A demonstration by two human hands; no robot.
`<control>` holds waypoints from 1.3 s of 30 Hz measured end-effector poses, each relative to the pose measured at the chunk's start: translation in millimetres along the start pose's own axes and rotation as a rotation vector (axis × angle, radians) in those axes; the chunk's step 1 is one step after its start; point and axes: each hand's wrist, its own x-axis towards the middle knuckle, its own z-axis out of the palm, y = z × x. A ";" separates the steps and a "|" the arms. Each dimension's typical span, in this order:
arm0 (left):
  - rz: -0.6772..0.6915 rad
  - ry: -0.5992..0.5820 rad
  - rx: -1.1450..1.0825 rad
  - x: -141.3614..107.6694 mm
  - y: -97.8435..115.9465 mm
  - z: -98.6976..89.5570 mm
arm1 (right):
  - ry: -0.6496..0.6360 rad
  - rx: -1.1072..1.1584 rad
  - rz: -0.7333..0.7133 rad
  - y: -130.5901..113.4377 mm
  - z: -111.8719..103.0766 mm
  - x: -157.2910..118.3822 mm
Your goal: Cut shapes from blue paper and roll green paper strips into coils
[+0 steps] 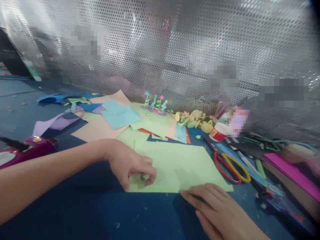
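Note:
A light green sheet of paper (175, 163) lies flat on the dark blue table, its long edge towards me. My left hand (133, 165) rests at the sheet's left front corner, thumb down by the edge and fingers bent over the paper, with a gap between thumb and forefinger. At the front edge, right of the middle, my right hand (215, 203) lies flat with fingers stretched out, the forefinger touching the edge. Just right of the sheet are scissors (231, 166) with red and yellow handles, their blades slightly apart.
Behind the sheet lie light blue (121, 115) and peach paper (100, 128). Small paper plant shapes (155, 104) stand at the back. A red-and-white cup (219, 131) and a magenta strip (291, 171) are on the right; a magenta power strip (30, 148) is on the left.

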 end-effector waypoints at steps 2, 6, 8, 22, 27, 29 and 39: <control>-0.005 -0.007 -0.009 -0.5 0.8 -0.3 | 0.038 0.018 0.006 5.3 -0.4 -4.9; 0.001 -0.017 -0.023 -1.5 1.4 -1.6 | 0.064 -0.008 0.002 18.3 1.6 -16.8; 0.014 -0.013 -0.021 -1.7 1.2 -2.1 | 0.059 -0.036 -0.015 25.7 2.6 -24.0; 0.043 0.040 -0.086 -1.1 -0.3 -2.5 | 0.139 -0.116 0.071 58.8 -0.6 -60.5; 0.054 0.050 -0.129 -1.7 -0.6 -2.8 | 0.083 -0.101 0.146 71.6 -10.6 -67.7; 0.057 0.064 -0.148 -2.2 -1.5 -3.6 | 0.055 -0.121 0.167 78.2 -15.0 -70.9; -0.106 0.227 -0.037 8.1 8.8 8.1 | 0.198 -0.083 0.322 42.9 -14.1 -26.8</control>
